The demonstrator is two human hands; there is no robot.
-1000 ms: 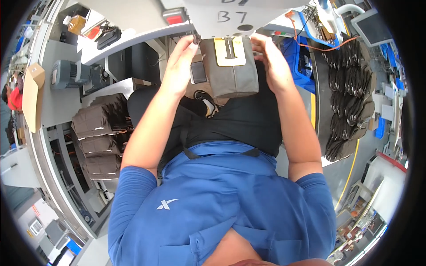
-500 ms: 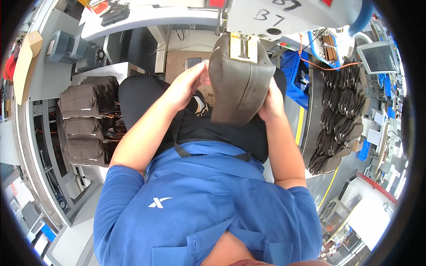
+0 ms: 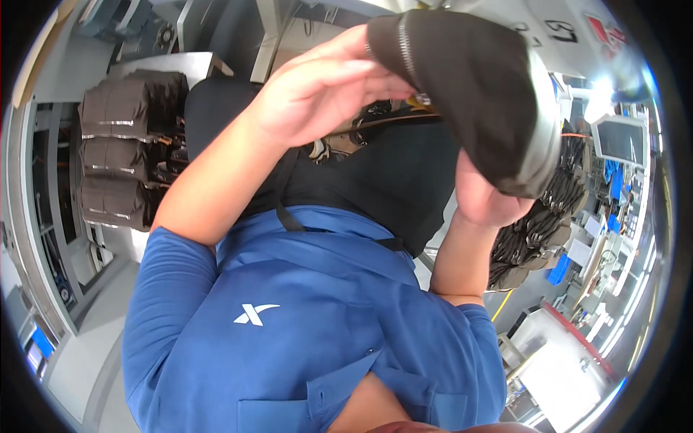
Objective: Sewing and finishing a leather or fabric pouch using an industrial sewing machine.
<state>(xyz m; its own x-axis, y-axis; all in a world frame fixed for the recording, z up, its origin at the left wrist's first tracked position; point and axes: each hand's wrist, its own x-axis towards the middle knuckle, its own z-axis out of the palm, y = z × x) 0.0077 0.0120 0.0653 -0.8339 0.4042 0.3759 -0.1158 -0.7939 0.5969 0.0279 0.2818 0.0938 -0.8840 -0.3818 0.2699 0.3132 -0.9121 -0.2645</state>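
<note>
A dark brown pouch-like piece (image 3: pixel 469 79) with a metal zipper along its left part is raised in front of my chest, tilted to the right. My left hand (image 3: pixel 317 90) grips its left end beside the zipper, the fingers reaching under the edge. At its lower right corner my right hand (image 3: pixel 487 195) holds it from beneath, with most of the fingers hidden behind the material. A bright glare lies along the piece's right side.
Stacks of folded dark brown pieces (image 3: pixel 119 151) sit on a light surface to the left. More dark zippered pieces (image 3: pixel 530 245) hang in a bunch at the right. A white machine head (image 3: pixel 570 36) stands above, with a monitor (image 3: pixel 619 138) farther right.
The brown piece has come off the machine's yellow-plated part and moved up and right, turned so its zipper shows. Both hands have moved with it, and the view has shifted.
</note>
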